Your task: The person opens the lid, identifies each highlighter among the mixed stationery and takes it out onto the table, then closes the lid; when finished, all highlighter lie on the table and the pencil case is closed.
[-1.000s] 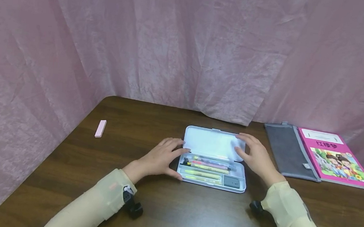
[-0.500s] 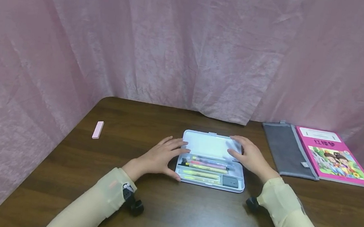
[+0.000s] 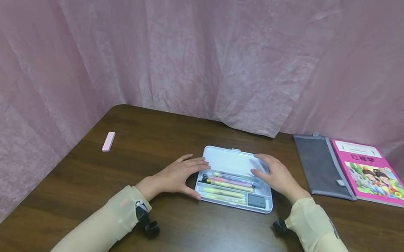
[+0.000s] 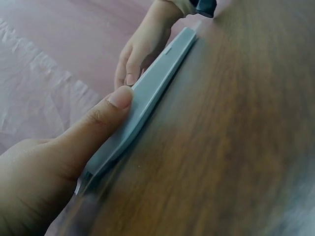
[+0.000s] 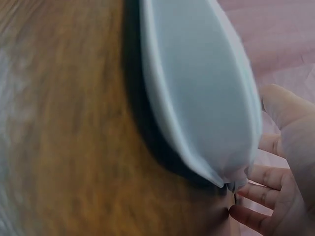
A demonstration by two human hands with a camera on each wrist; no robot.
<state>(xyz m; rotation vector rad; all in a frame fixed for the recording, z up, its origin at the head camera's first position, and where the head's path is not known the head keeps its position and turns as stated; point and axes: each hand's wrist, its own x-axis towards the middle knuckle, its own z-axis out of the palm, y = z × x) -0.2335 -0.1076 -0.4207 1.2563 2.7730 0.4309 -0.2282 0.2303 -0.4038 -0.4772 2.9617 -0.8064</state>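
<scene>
Pencil case (image 3: 264, 187) lies lid-up on the surface (image 3: 205, 237). My left grip (image 3: 174, 177) spreads wide at its left end; can't tell if my right grip (image 3: 279, 176) pinches the lid (image 3: 228, 160). Slipping could drop it on left fingertips (image 3: 206, 166).

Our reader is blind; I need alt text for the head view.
A left hand and right hand flank an open case of pens on a table; a pink block lies left, a gray pouch and pink book right.
</scene>
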